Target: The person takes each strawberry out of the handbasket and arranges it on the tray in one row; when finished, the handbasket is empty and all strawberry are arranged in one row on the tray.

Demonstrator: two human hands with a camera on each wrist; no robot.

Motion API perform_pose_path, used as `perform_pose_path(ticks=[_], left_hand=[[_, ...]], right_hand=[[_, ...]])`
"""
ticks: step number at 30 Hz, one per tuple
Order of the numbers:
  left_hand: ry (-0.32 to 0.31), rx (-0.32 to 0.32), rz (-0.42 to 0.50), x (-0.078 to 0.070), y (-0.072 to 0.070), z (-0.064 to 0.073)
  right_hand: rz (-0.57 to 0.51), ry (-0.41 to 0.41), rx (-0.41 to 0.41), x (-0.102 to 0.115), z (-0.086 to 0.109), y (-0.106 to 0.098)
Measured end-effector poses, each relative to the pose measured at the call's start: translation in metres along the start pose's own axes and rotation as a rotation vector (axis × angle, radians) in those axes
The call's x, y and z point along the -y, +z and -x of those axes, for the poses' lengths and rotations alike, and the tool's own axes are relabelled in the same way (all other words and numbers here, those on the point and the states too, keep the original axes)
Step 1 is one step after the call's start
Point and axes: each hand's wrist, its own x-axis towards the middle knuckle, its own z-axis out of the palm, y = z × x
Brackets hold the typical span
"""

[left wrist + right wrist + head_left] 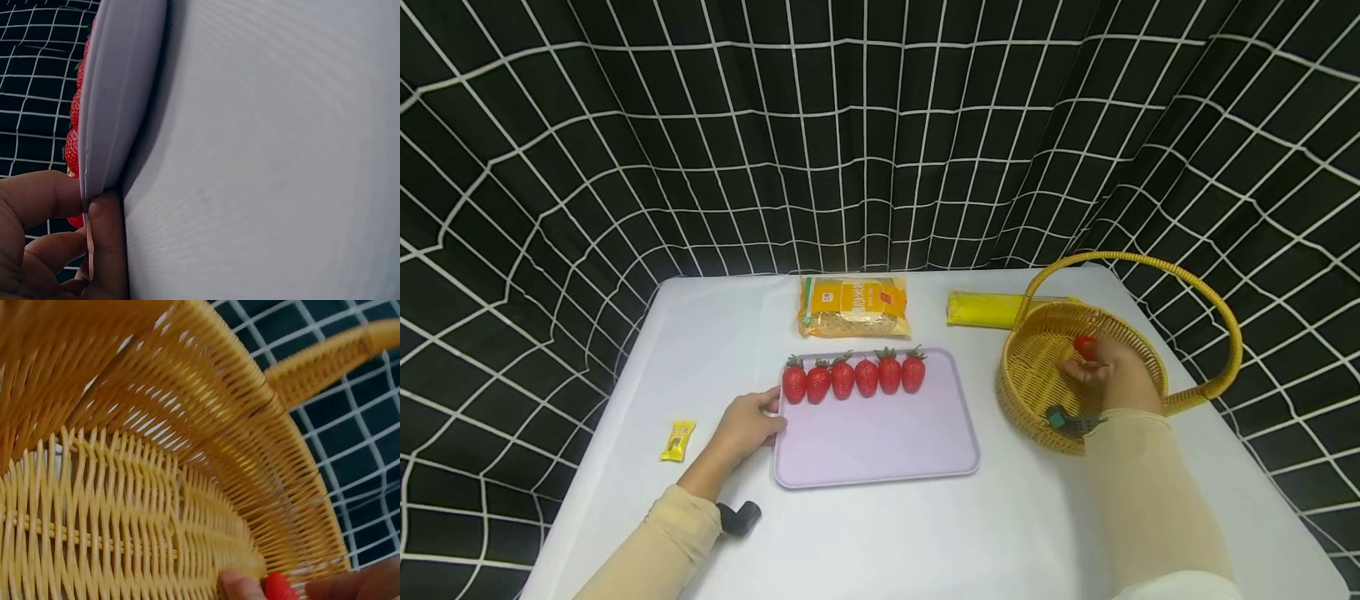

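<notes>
A pale lilac tray (880,442) lies on the white table, with a row of several strawberries (842,380) along its far side. My left hand (748,429) grips the tray's left edge; in the left wrist view the thumb and fingers pinch its rim (119,94). My right hand (1112,367) reaches inside a yellow wicker basket (1037,367) on the right. A red strawberry (1084,346) shows at its fingertips. In the right wrist view this strawberry (279,587) sits between thumb and finger, partly cut off by the frame.
A bag of grain (853,307) lies behind the tray, and a yellow packet (985,309) lies to its right, partly behind the basket. The basket's tall handle (1213,308) arches over to the right. A small yellow wrapped piece (678,440) lies at the left.
</notes>
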Motion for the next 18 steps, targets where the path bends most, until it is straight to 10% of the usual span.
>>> perform_pose_path(ticks=[6,10,18], left_hand=[[-0.003,-0.010,-0.002,0.001,0.003,0.001],[-0.003,-0.006,0.008,0.003,0.003,0.002],[0.010,-0.010,0.006,0.000,-0.001,-0.002]], right_hand=[[-0.115,-0.008,-0.106,0.000,-0.002,-0.003],[0.055,-0.103,-0.209,-0.006,0.003,0.003],[0.021,-0.205,-0.197,0.001,-0.005,0.008]])
